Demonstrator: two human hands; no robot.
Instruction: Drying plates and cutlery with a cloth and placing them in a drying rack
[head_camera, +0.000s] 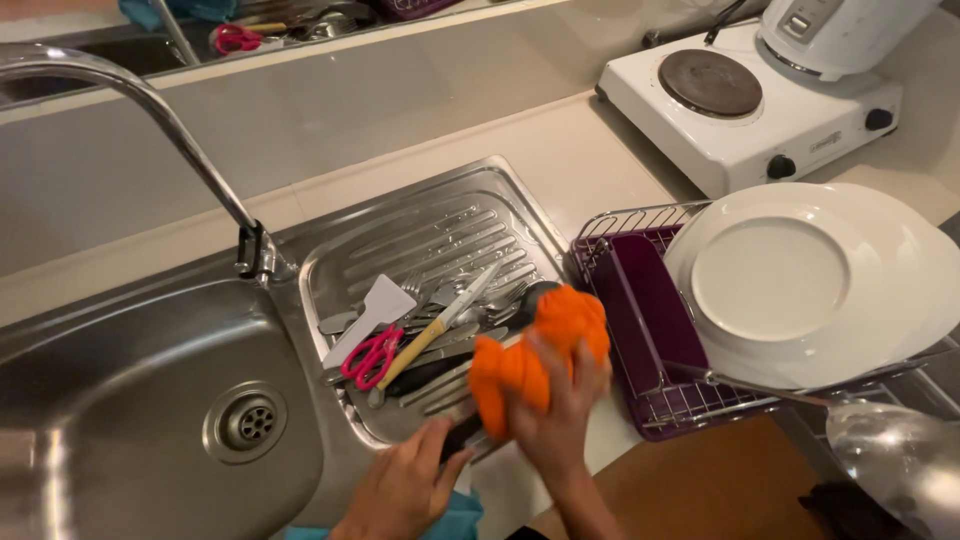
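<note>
Down at the steel draining board (440, 215), the right hand (556, 405) clutches an orange cloth (535, 355) pressed around a dark utensil (470, 432), whose handle the left hand (405, 485) pinches at the board's front edge. Just beside them lie pink-handled scissors (372, 357), a white spatula (372, 315) and cutlery, with white plates (800, 280) in the purple rack (650, 300) to the right.
</note>
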